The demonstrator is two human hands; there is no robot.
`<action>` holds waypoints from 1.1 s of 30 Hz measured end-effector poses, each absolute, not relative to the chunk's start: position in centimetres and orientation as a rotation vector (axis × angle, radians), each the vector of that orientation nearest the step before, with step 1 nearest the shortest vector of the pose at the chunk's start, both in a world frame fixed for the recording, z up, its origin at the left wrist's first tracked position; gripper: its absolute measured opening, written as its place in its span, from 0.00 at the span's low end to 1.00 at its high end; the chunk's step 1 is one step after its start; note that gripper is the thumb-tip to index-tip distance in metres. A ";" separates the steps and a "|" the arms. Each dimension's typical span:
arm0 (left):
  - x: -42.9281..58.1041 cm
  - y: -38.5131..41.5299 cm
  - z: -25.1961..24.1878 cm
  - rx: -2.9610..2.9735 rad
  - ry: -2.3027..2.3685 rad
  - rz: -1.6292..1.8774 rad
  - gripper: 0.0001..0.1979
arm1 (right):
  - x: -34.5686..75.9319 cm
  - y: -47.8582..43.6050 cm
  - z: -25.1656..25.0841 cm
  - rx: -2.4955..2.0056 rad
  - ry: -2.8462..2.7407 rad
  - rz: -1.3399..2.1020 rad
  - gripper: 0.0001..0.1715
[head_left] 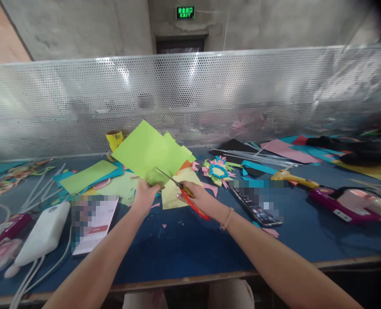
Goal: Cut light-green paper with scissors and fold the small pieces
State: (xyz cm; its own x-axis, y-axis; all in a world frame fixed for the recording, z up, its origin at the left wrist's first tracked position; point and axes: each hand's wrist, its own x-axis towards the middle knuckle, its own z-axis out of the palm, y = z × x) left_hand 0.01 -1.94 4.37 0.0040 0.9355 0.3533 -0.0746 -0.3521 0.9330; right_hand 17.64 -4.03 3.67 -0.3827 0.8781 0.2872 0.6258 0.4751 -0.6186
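My left hand (145,194) pinches the lower edge of a stack of lime-green paper sheets (148,152), holding them tilted up above the blue table (190,244). My right hand (198,198) grips red-handled scissors (190,201). Their metal blades point up and left and meet the bottom edge of the green paper. A yellow sheet (177,189) lies flat under both hands.
A paper flower (218,170) lies right of the hands, a phone (256,206) beyond it. A white power bank (44,231) with cables and a booklet (95,223) lie left. Coloured paper and a glue gun (293,178) are scattered before the perforated metal screen (190,94).
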 end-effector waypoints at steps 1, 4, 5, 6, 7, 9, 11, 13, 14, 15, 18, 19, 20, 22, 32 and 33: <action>0.0 -1.9 4.3 1.423 0.947 1.483 0.15 | 17.6 -4.0 3.7 -1.239 -2.137 0.555 0.19; -0.1 -1.8 4.1 1.439 0.934 1.477 0.15 | 17.6 -4.0 3.6 -1.229 -2.140 0.557 0.19; -0.1 -1.7 3.9 1.439 0.933 1.478 0.15 | 17.6 -4.0 3.6 -1.221 -2.142 0.559 0.20; -0.2 -1.7 3.8 1.432 0.937 1.471 0.16 | 17.7 -4.0 3.5 -1.214 -2.141 0.559 0.20; -0.2 -1.6 3.7 1.421 0.948 1.465 0.16 | 17.7 -3.9 3.4 -1.207 -2.144 0.557 0.20; -0.3 -1.5 3.5 1.417 0.953 1.444 0.17 | 17.7 -3.8 3.2 -1.216 -2.143 0.542 0.20; -0.3 -1.5 3.5 1.415 0.970 1.422 0.16 | 17.7 -3.6 3.1 -1.247 -2.153 0.534 0.21; -0.3 -1.5 3.7 1.419 0.940 1.432 0.15 | 17.7 -3.6 3.1 -1.251 -2.155 0.545 0.20; -0.2 -1.6 3.7 1.410 0.929 1.438 0.16 | 17.7 -3.6 3.1 -1.249 -2.150 0.547 0.20; -0.2 -1.7 3.8 1.413 0.922 1.445 0.16 | 17.7 -3.6 3.2 -1.248 -2.150 0.550 0.20; -0.1 -1.8 3.9 1.409 0.937 1.440 0.14 | 17.7 -3.6 3.2 -1.256 -2.156 0.541 0.19; -0.1 -1.8 3.9 1.399 0.949 1.436 0.13 | 17.7 -3.6 3.2 -1.256 -2.160 0.535 0.19; -0.1 -1.8 3.8 1.386 0.960 1.434 0.13 | 17.6 -3.7 3.3 -1.254 -2.164 0.531 0.19; 0.0 -1.8 3.7 1.353 0.972 1.438 0.13 | 17.6 -3.7 3.3 -1.247 -2.164 0.529 0.19; -0.2 -1.8 4.0 1.355 0.967 1.437 0.17 | 17.7 -3.9 3.4 -1.232 -2.174 0.554 0.19; -0.2 -1.8 4.0 1.362 0.965 1.440 0.17 | 17.7 -3.9 3.4 -1.228 -2.173 0.554 0.19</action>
